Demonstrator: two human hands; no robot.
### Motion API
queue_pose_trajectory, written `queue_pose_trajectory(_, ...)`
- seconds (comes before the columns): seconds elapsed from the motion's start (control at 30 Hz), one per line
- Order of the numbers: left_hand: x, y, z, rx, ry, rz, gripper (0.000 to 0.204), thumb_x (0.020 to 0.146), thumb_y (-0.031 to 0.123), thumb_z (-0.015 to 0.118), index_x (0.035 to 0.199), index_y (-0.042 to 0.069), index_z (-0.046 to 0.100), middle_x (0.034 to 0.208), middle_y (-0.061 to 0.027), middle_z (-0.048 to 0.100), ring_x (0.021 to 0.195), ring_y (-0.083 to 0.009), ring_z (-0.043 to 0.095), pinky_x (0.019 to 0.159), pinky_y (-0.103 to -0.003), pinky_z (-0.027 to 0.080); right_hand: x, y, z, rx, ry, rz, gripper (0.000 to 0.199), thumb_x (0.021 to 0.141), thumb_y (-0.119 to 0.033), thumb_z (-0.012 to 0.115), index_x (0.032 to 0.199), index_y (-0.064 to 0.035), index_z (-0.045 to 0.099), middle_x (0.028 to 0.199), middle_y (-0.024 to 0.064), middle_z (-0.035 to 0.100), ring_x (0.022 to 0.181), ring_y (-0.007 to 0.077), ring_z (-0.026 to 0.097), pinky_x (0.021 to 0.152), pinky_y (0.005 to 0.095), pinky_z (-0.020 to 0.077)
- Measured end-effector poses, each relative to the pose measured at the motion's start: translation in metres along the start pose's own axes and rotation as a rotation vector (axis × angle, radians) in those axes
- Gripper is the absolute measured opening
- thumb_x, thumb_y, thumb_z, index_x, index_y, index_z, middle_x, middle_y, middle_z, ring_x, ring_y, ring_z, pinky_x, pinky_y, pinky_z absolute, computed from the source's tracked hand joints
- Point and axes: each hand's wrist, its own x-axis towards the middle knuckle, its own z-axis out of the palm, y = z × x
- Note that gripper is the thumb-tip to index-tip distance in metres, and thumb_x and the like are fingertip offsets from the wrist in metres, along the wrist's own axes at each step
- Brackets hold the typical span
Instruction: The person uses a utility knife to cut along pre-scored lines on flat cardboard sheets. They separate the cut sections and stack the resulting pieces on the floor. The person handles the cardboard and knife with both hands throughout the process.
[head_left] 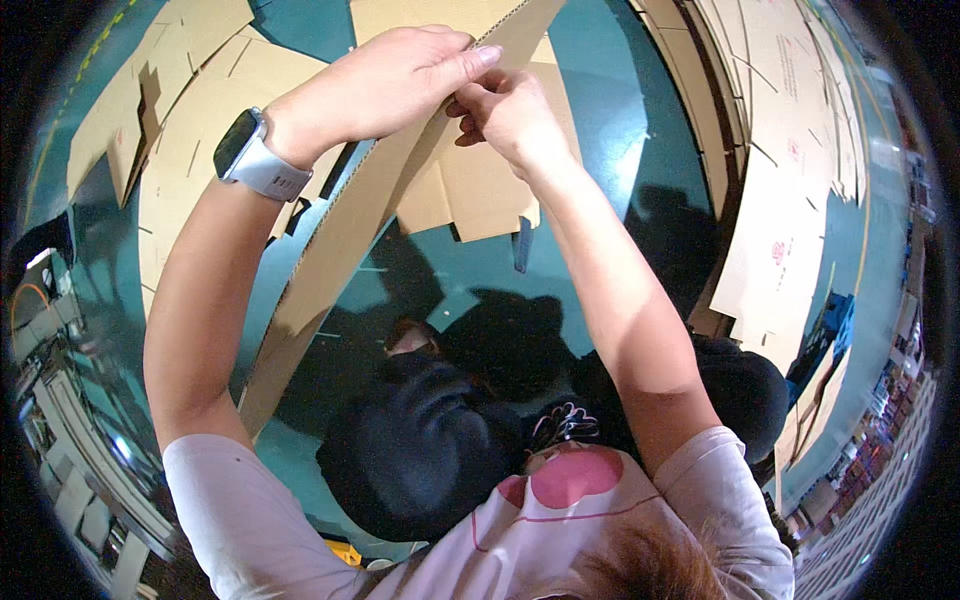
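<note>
A long, narrow piece of corrugated cardboard (pixel 335 255) stands on a slant in front of me, its ribbed upper edge running from the far middle down toward my left elbow. Over that edge lies my left hand (pixel 405 80), closed on the cardboard, its thumb reaching across to my right hand. A smartwatch (pixel 255 160) with a pale strap is on my left wrist. My right hand (pixel 512 115) meets the left thumb at the cardboard's right face. Its fingers are curled in a pinch, and whatever is between the fingertips is hidden.
Flat cardboard sheets (pixel 220 130) are spread on the green floor (pixel 460 265) at the left. Another cut cardboard sheet (pixel 475 190) lies beyond my hands. At the right, a stack of large cardboard blanks (pixel 785 190) curves along the view, with a blue object (pixel 828 335) near its lower end.
</note>
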Motion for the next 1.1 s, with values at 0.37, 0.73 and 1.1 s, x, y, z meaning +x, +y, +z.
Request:
queue_pose_trajectory(0.37, 0.003, 0.002, 0.012, -0.016, 0.023, 0.053, 0.049, 0.095, 0.041, 0.035, 0.092, -0.001, 0.059, 0.087, -0.016, 0.061, 0.084, -0.0299, 0.058, 0.079, -0.036, 0.045, -0.011, 0.014, 0.015, -0.07, 0.257, -0.224, 0.014, 0.077, -0.009, 0.058, 0.078, 0.0048, 0.062, 0.061, 0.0101, 0.059, 0.053, 0.0168, 0.054, 0.053, 0.033, 0.0436)
queue_pose_trajectory(0.73, 0.0, -0.026, -0.012, 0.034, 0.127, -0.053, 0.055, 0.094, 0.047, 0.037, 0.107, -0.003, 0.057, 0.102, -0.018, 0.062, 0.094, -0.0271, 0.057, 0.088, -0.032, 0.042, -0.018, 0.034, 0.024, -0.518, 0.324, -0.904, 0.004, 0.082, -0.005, 0.054, 0.082, -0.0013, 0.053, 0.075, 0.0146, 0.054, 0.069, 0.0299, 0.056, 0.063, 0.036, 0.0457)
queue_pose_trajectory(1.1, -0.183, 0.002, -0.029, -0.225, -0.082, -0.983, 0.054, 0.085, 0.054, 0.052, 0.097, 0.003, 0.062, 0.076, 0.0, 0.056, 0.068, -0.009, 0.047, 0.059, -0.025, 0.04, -0.098, 0.101, 0.057, -0.968, -0.788, -0.264, 0.041, 0.08, -0.009, 0.048, 0.12, 0.0018, 0.047, 0.117, 0.0245, 0.051, 0.111, 0.0309, 0.051, 0.093, 0.039, 0.0428)
